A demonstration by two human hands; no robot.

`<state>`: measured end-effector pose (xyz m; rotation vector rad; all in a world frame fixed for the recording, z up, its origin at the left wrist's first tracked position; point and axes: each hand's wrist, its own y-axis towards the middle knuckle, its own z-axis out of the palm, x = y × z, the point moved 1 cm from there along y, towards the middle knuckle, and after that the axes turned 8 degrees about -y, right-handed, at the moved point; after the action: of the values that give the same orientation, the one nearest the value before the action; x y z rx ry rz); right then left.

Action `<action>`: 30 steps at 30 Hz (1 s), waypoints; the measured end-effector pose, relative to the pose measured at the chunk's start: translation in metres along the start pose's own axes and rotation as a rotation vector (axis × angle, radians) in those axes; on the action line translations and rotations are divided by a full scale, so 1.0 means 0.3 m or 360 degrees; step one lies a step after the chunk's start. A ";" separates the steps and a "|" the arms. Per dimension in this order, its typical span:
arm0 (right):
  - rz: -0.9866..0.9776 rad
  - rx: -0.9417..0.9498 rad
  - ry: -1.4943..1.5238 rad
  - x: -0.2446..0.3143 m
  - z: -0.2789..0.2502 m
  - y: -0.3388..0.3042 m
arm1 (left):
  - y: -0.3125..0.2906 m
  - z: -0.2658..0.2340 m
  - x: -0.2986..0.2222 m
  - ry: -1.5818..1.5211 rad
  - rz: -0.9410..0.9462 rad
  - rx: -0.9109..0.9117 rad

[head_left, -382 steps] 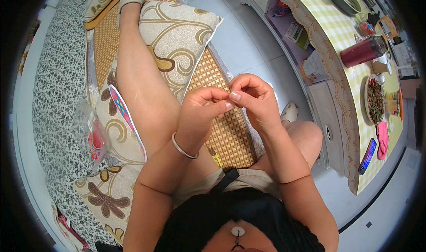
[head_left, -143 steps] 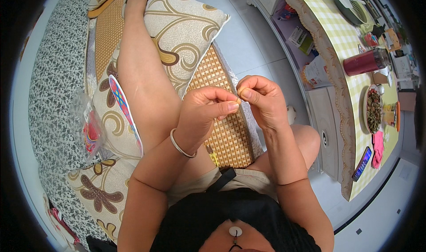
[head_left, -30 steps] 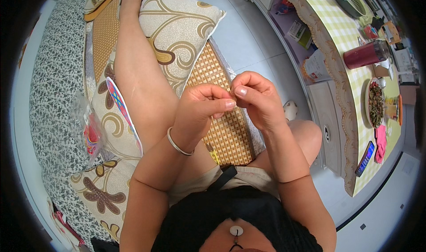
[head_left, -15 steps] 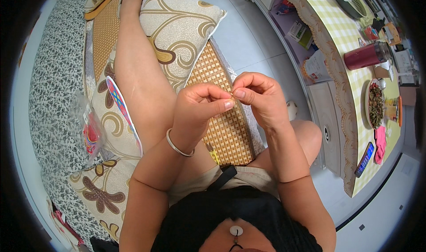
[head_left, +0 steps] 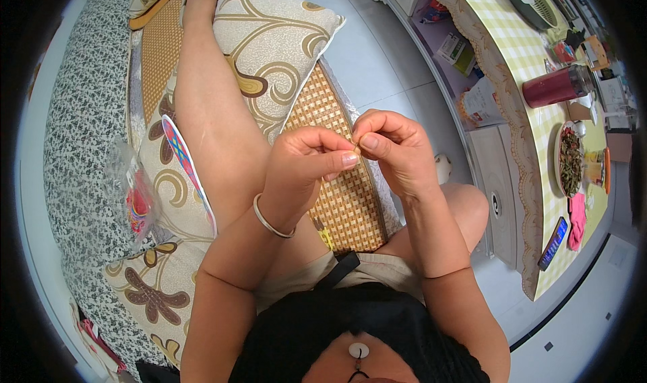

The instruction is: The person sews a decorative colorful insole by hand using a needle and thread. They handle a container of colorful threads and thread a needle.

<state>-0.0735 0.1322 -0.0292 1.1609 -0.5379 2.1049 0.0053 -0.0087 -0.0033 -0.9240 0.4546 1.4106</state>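
My left hand [head_left: 311, 157] and my right hand [head_left: 394, 147] meet fingertip to fingertip above the woven mat. Each has its thumb and forefinger pinched together. What they hold between them is too fine to make out. Against my outstretched leg leans a shoe insole [head_left: 182, 162] with a bright red and blue pattern and a white edge. Left of it lies a clear plastic bag [head_left: 138, 194] with red and other coloured strands inside. Yellow-handled scissors [head_left: 325, 235] show partly beside my thigh.
Patterned cushions [head_left: 283, 53] and a woven mat [head_left: 337, 201] cover the seat. To the right stands a table with a checked cloth [head_left: 495, 19]; on it are a maroon flask [head_left: 554, 86], a plate of dried food [head_left: 570, 159], a pink cloth [head_left: 577, 220] and a phone [head_left: 553, 243].
My left fingertips have shifted slightly to the right, closer in against the right ones. My right hand has barely moved, and both pinches stay closed.
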 end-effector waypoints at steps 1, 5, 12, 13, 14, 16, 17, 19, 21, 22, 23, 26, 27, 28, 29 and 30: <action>-0.0002 0.0004 0.0018 0.001 0.001 0.000 | 0.001 0.000 0.000 0.0000 0.0001 0.0004; -0.0006 0.0046 0.0077 0.005 0.005 -0.001 | 0.000 -0.001 0.003 -0.0005 0.0008 0.0003; -0.0012 0.0045 0.0149 -0.001 0.004 -0.004 | 0.002 0.003 0.005 0.0027 -0.0019 0.0010; -0.0006 0.0024 0.0129 -0.002 0.007 -0.004 | 0.001 0.004 0.005 0.0036 -0.0014 0.0001; 0.0000 0.0003 0.0110 -0.002 0.010 -0.005 | 0.000 0.004 0.004 0.0046 -0.0009 -0.0007; 0.0008 -0.0028 0.0072 0.005 0.013 -0.006 | -0.001 0.006 0.004 0.0051 0.0010 -0.0014; 0.0010 -0.0038 0.0056 0.010 0.014 -0.006 | -0.001 0.006 0.004 0.0047 0.0025 -0.0013; 0.0007 -0.0052 0.0013 0.012 0.011 -0.006 | -0.002 0.007 0.004 0.0049 0.0058 -0.0011; -0.0006 -0.0063 -0.0039 0.009 0.002 -0.005 | -0.002 0.010 0.004 0.0061 0.0093 -0.0006; -0.0024 -0.0069 -0.0046 0.010 0.001 -0.005 | -0.002 0.012 0.002 0.0074 0.0104 0.0000; -0.0042 -0.0076 -0.0053 0.011 -0.001 -0.006 | -0.002 0.015 0.000 0.0086 0.0116 0.0006; -0.0035 -0.0074 -0.0052 0.007 -0.001 -0.006 | -0.005 0.012 0.000 0.0095 0.0123 -0.0010; -0.0022 -0.0071 -0.0049 0.006 -0.001 -0.007 | -0.005 0.011 0.001 0.0091 0.0120 -0.0019; -0.0021 -0.0067 -0.0021 0.005 0.001 -0.006 | -0.004 0.009 0.003 0.0062 0.0106 -0.0009; -0.0019 -0.0061 0.0008 0.005 0.004 -0.006 | -0.003 0.005 0.006 0.0034 0.0093 0.0001; -0.0018 -0.0058 0.0035 0.006 0.006 -0.005 | -0.002 0.003 0.009 0.0005 0.0078 0.0013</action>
<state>-0.0720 0.1328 -0.0267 1.1165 -0.5562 2.0874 0.0060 -0.0062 -0.0045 -0.9140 0.4876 1.4509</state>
